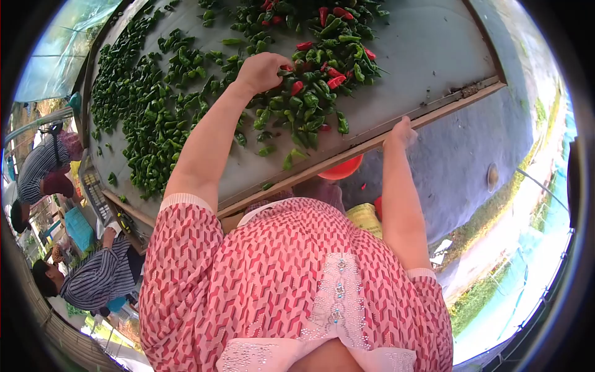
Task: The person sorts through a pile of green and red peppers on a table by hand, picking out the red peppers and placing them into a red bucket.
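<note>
Left hand (263,71): seen upper centre of the frame, curled down into the pepper pile (310,93), fingers closed around what looks like a red pepper; just what is pinched is hidden by the knuckles.
Right hand (401,132): placed right of centre, fingers hooked over the wooden edge (427,121) of the sorting table (421,56); only the rim is gripped, no pepper is held.
Peppers: a dense green heap is spread across the upper left and upper centre of the frame, with red peppers (335,81) mixed in just beside the left hand.
Red bowl (342,168): tucked under the table's edge at centre, only partly shown.
Risk, strays: several green peppers (291,159) are seen lying close to the near edge; a sweep of the forearm is judged likely to push them off.
Risk, missed bowl: the bowl is mostly covered by the board, so a pepper dropped from the rim could land on the ground instead.
Risk, mixing: reds are buried among greens, so a green could be picked along with a red.
Risk, balance: weight appears to be leaned on the rim; a slip of the right hand could jolt the board.
Bystanders: two people in striped tops (99,279) are seen at lower left, well apart from the pile.
</note>
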Demonstrator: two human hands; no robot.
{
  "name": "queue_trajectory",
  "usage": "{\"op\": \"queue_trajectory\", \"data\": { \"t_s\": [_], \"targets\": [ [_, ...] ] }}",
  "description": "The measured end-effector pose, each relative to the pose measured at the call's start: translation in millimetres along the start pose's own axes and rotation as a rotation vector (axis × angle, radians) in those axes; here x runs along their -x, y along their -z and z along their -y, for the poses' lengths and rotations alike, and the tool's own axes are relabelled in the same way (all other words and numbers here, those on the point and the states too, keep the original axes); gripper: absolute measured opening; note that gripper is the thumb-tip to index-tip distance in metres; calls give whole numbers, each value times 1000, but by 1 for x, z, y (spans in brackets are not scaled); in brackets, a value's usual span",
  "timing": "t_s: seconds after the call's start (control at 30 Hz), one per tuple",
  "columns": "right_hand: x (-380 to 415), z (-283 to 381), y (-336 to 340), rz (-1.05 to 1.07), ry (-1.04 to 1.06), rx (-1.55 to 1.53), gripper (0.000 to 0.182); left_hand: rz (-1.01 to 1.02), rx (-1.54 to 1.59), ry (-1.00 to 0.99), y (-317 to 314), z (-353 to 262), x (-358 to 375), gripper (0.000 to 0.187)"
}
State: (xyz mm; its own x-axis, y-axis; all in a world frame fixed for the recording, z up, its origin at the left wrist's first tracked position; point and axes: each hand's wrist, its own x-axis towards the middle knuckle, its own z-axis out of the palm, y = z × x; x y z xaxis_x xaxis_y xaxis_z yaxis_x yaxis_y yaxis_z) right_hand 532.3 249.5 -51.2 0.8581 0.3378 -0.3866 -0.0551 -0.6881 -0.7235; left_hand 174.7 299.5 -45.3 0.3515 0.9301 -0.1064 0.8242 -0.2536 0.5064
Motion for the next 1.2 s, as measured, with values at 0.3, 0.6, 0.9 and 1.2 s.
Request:
{"op": "queue_trajectory", "data": {
  "t_s": [0.3,0.6,0.9,1.2],
  "targets": [
    [78,35,-45,567,1596,621,55,107,-221,-48,-14,-18,26,54],
    [105,31,-76,660,1325,974,30,-68,14,49,-11,-21,56,51],
    [93,55,-85,731,994,858,20,-337,381,277,5,-7,81,49],
    [160,40,-164,611,1481,1009,29,-447,1597,666,8,38,137,41]
  ]
}}
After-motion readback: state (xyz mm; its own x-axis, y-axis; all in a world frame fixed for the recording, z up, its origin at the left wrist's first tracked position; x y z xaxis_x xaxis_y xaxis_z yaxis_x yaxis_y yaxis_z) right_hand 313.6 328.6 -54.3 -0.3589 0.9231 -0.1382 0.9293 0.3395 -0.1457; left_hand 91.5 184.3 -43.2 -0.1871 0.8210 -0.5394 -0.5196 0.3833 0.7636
